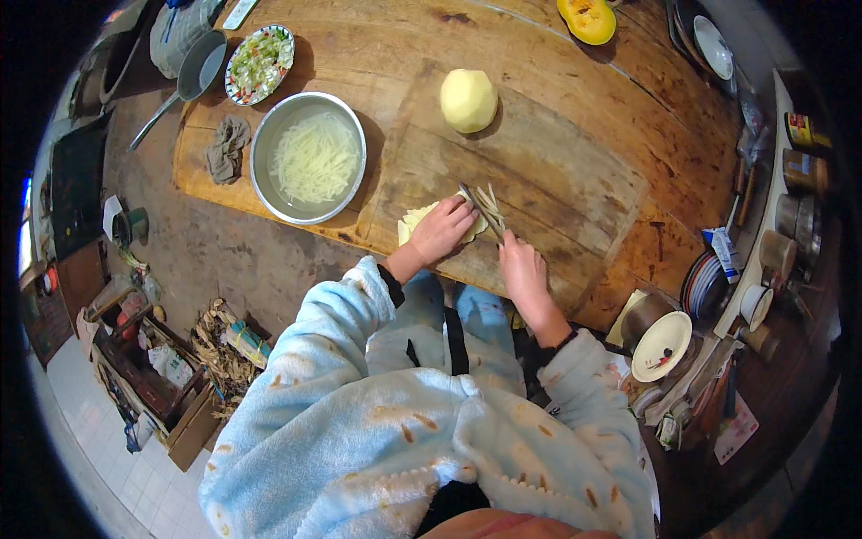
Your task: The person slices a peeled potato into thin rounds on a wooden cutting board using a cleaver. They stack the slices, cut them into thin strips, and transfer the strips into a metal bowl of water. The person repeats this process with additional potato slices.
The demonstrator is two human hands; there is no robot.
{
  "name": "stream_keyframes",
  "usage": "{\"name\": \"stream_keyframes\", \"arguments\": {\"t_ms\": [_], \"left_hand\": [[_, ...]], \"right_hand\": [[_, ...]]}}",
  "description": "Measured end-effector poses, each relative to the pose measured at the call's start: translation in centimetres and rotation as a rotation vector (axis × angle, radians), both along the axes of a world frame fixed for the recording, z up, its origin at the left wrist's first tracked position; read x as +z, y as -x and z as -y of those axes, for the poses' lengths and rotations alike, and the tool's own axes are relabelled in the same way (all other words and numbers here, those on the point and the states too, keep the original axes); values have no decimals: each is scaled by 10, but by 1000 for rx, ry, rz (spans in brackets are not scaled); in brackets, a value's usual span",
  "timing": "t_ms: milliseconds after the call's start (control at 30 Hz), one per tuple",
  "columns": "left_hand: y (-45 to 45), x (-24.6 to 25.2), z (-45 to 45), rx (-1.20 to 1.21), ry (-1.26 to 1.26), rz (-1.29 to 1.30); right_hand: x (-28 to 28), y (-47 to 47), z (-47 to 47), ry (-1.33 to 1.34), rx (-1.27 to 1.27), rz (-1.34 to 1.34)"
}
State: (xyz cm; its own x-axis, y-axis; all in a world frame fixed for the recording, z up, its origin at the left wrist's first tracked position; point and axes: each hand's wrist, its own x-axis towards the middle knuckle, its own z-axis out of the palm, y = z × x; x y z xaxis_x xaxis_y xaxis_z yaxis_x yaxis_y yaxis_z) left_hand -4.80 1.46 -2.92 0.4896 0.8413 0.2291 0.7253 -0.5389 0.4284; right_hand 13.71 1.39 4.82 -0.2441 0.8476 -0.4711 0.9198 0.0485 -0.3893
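My right hand is closed round the handle of a kitchen knife, whose blade points away from me over the wooden cutting board. Against the blade's left side, my left hand presses down on pale yellow vegetable slices. Thin cut strips lie along the blade's right side. A peeled, round pale yellow vegetable rests farther back on the board. To the left, a metal bowl holds similar strips in water.
Left of the bowl lies a crumpled cloth. Behind are a plate of chopped vegetables and a saucepan. A cut pumpkin half sits at the far right. Stacked plates and a cream plate stand right.
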Motion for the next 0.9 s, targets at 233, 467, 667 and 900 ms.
{"name": "stream_keyframes", "arguments": {"t_ms": [233, 467, 667, 900], "left_hand": [[-1, -2, 1, -9, -21, -13], [0, -6, 2, 4, -13, 34], [0, -4, 2, 16, 9, 10], [-1, -5, 1, 9, -13, 33]], "right_hand": [[-5, -5, -3, -73, -28, -161], [4, -3, 0, 9, -11, -54], [-9, 3, 0, -67, -39, -137], [19, -16, -4, 107, -11, -89]]}}
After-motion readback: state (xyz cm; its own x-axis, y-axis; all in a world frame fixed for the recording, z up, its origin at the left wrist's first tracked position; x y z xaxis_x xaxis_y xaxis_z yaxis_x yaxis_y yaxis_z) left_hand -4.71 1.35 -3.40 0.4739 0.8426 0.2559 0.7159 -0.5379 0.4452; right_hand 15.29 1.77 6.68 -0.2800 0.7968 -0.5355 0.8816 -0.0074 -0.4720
